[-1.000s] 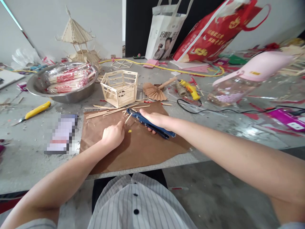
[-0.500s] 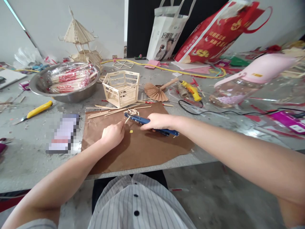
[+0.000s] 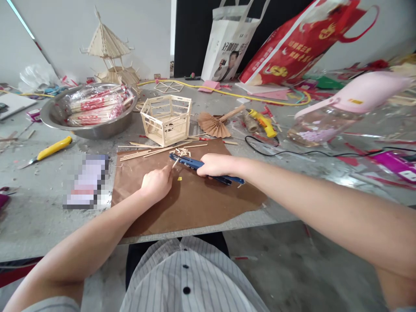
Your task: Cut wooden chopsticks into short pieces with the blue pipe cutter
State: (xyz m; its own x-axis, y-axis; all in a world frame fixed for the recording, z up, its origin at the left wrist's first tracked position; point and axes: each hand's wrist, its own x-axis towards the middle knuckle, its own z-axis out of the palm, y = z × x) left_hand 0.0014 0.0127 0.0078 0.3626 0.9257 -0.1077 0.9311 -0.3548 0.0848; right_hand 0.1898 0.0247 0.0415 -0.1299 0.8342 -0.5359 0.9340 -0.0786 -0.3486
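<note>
Left hand (image 3: 157,183): fingers pinched on a thin wooden stick (image 3: 176,163) above the brown sheet (image 3: 185,208). Right hand (image 3: 215,165): fingers wrapped around the blue hand tool (image 3: 192,163), its tip apparently touching the stick.

Reads 好咖啡 in black on the white bag (image 3: 224,47) at 12 o'clock.
Continues along that line in characters too unclear to read; runs in gold over the red bag (image 3: 299,50) toward 1 o'clock, and in white on the purple package (image 3: 394,165) at 3 o'clock, both too blurred.
</note>
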